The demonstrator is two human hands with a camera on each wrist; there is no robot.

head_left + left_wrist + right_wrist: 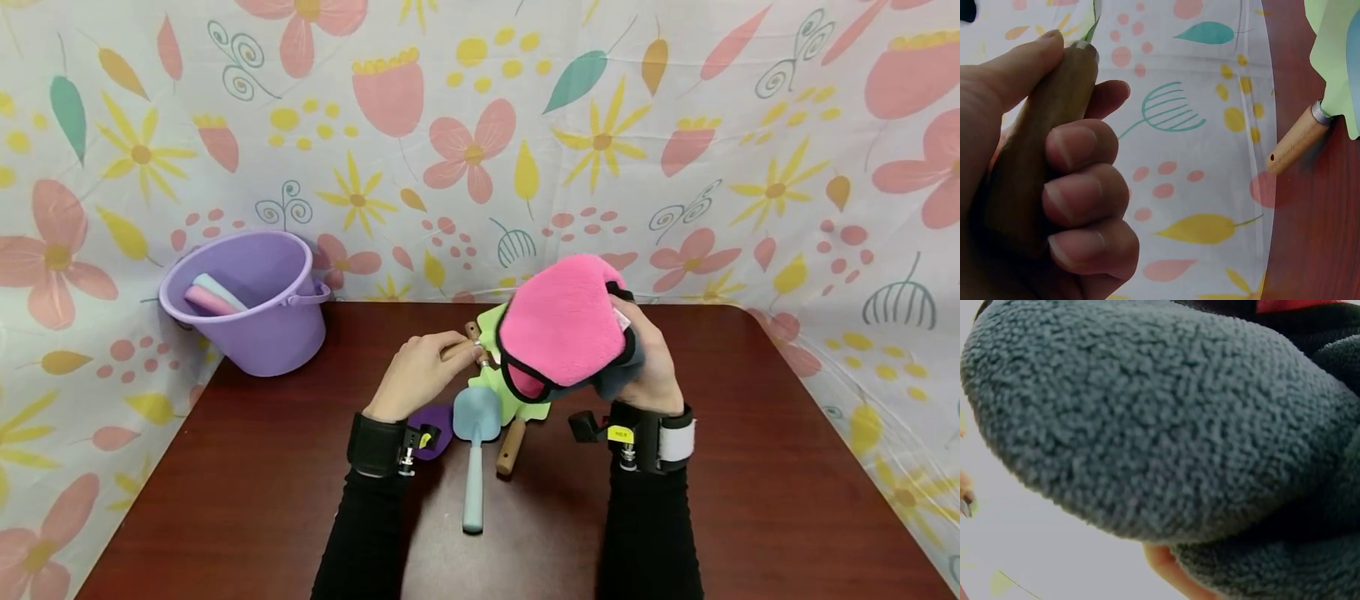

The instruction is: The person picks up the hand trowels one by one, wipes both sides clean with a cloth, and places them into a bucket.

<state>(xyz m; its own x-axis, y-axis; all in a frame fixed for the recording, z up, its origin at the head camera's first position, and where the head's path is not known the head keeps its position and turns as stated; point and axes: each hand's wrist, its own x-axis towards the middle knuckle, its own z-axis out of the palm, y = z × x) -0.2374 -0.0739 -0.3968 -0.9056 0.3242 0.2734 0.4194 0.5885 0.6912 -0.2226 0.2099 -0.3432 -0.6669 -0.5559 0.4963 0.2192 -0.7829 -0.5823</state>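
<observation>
My left hand (420, 371) grips the wooden handle (1041, 156) of a tool with a light green head (491, 329), fingers curled round it above the table. My right hand (648, 367) holds a pink cloth with black trim and a grey underside (562, 329) against that green head. In the right wrist view the grey fleece (1166, 425) fills the frame. Below the hands lie a light blue spatula (475, 450), a second wooden-handled green tool (512, 446) (1297, 147) and a purple piece (431, 433) on the dark wooden table (225, 500).
A purple bucket (255, 304) stands at the table's back left corner with a pink and a light blue item (213, 296) inside. A floral cloth backdrop (675, 142) surrounds the table on three sides.
</observation>
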